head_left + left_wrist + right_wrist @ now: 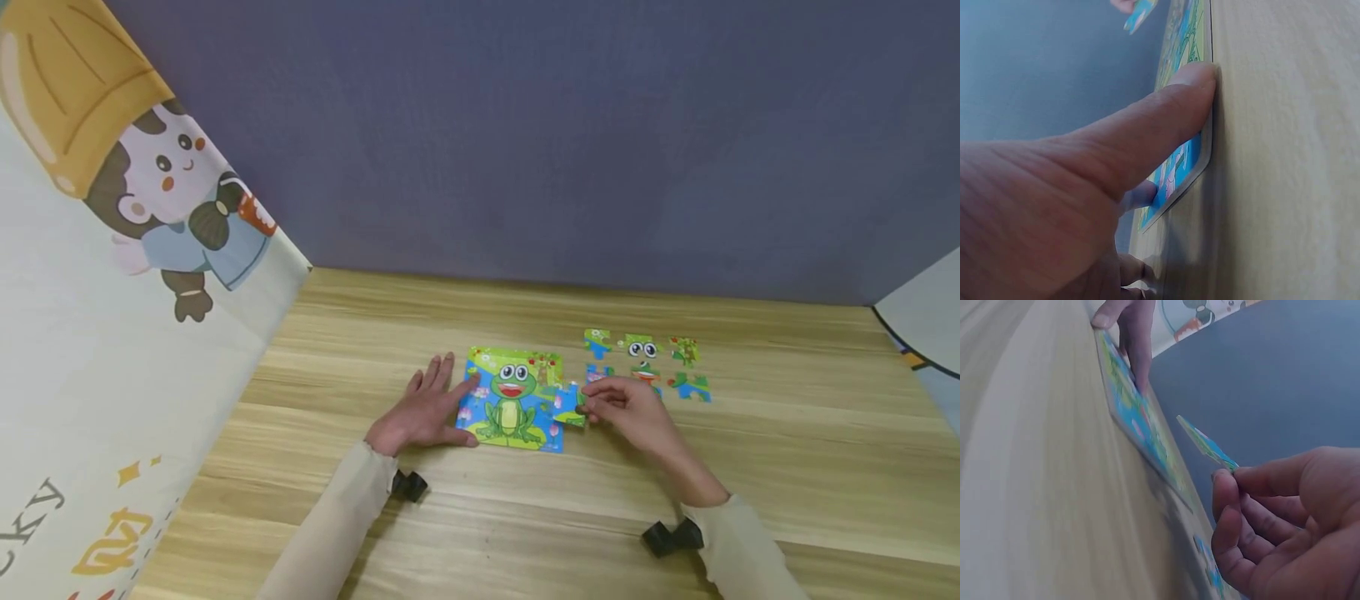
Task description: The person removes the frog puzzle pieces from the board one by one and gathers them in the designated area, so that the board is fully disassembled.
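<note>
A square frog puzzle board point(510, 400) lies flat on the wooden table. My left hand point(427, 408) rests at its left side with fingers spread; thumb and index finger touch the board's edge, the thumb on its near edge in the left wrist view. Between thumb and fingertips my right hand point(633, 412) pinches a blue and green puzzle piece point(568, 405). In the right wrist view this puzzle piece point(1207, 442) is tilted and held above the table, apart from the board. From the head view it overlaps the board's right edge.
Several loose puzzle pieces lie in two rows right of the board, among them one with the frog's eyes point(642, 348) and a blue-green one point(690, 386). A dark blue panel point(570, 150) rises behind the table point(480, 525). A cartoon-printed wall point(225, 333) stands left.
</note>
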The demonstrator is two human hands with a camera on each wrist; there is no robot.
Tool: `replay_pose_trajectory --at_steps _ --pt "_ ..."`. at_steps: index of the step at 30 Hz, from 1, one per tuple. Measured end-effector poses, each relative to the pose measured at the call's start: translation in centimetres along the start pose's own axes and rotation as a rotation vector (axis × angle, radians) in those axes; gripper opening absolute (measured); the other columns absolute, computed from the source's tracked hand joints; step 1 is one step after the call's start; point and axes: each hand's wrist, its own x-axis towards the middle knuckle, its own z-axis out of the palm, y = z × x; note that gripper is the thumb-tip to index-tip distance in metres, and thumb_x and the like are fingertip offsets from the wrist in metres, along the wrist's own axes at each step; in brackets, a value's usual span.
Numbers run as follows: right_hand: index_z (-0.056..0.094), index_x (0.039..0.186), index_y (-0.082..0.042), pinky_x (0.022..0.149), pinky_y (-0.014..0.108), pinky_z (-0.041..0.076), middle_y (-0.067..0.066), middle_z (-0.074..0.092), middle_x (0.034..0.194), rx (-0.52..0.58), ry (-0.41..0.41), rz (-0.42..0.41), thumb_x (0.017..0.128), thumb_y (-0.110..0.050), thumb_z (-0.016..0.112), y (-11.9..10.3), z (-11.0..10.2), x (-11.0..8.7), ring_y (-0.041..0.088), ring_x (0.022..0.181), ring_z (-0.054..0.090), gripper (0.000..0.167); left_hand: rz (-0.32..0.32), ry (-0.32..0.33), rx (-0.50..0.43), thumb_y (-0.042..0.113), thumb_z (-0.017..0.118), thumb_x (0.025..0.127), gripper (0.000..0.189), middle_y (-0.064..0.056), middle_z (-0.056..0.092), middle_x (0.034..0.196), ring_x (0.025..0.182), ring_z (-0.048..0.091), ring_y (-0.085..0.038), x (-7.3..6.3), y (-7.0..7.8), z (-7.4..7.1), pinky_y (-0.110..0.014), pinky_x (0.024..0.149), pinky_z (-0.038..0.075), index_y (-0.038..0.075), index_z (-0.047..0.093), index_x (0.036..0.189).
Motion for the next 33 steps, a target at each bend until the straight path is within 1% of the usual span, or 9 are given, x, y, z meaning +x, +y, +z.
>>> replay_pose_trajectory --at_steps 4,10,13,21,25,29,33 --pt "0.064 0.112 0.015 0.072 0.022 0.059 0.027 0.072 0.1 -0.004 -0.009 0.021 0.095 0.002 0.062 0.6 -1.0 -0.6 0.005 0.074 0.069 0.022 0.006 0.005 -0.005 0.051 0.074 0.085 0.097 -0.026 -0.01 0.167 0.156 -0.007 -0.044 0.1 0.0 0.0 -0.062 0.126 0.006 0.023 0.021 0.161" --pt "0.064 0.113 0.015 0.071 0.023 0.06 0.026 0.072 0.099 -0.01 -0.008 0.062 0.094 0.003 0.06 1.4 -2.0 -1.4 0.005 0.074 0.069 0.023 0.008 0.005 -0.011 0.051 0.074 0.085 0.097 -0.026 -0.01 0.167 0.156 -0.008 -0.044 0.2 0.0 0.0 -0.062 0.126 0.005 0.023 0.021 0.161" --pt "0.064 0.113 0.015 0.069 0.023 0.06 0.025 0.073 0.097 -0.023 -0.014 0.091 0.094 0.002 0.061 1.7 -2.3 -1.7 0.005 0.073 0.069 0.022 0.009 0.006 -0.014 0.051 0.074 0.085 0.097 -0.026 -0.01 0.167 0.156 -0.007 -0.045 0.2 0.0 0.0 -0.063 0.125 0.005 0.022 0.022 0.161" --pt "0.064 0.114 0.016 0.064 0.022 0.058 0.025 0.074 0.096 -0.041 -0.042 0.105 0.094 0.003 0.06 1.9 -2.7 -2.0 0.002 0.071 0.066 0.024 -0.003 0.002 0.0 0.051 0.074 0.085 0.097 -0.026 -0.009 0.167 0.156 -0.007 -0.044 0.4 0.0 0.0 -0.062 0.126 0.005 0.023 0.021 0.161" --pt "0.066 0.113 0.014 0.06 0.021 0.056 0.022 0.075 0.094 -0.087 -0.038 0.112 0.094 0.0 0.062 2.1 -2.8 -2.0 0.001 0.069 0.064 0.024 -0.009 -0.003 0.0 0.051 0.074 0.085 0.097 -0.026 -0.01 0.167 0.156 -0.008 -0.044 0.4 0.0 0.0 -0.062 0.126 0.005 0.023 0.021 0.161" --pt "0.067 0.112 0.012 0.055 0.022 0.053 0.018 0.075 0.089 -0.137 -0.029 0.115 0.094 -0.002 0.063 2.1 -2.8 -2.0 0.001 0.066 0.062 0.023 -0.015 -0.005 -0.005 0.051 0.074 0.085 0.097 -0.026 -0.01 0.167 0.156 -0.008 -0.044 0.3 0.0 0.1 -0.061 0.126 0.004 0.023 0.021 0.161" --pt "0.068 0.112 0.012 0.054 0.022 0.054 0.016 0.074 0.086 -0.169 -0.019 0.107 0.094 -0.001 0.064 2.1 -2.8 -1.9 0.001 0.065 0.062 0.023 -0.015 -0.003 -0.005 0.051 0.074 0.085 0.097 -0.026 -0.01 0.167 0.156 -0.009 -0.044 0.3 -0.1 0.1 -0.061 0.126 0.004 0.023 0.021 0.161"
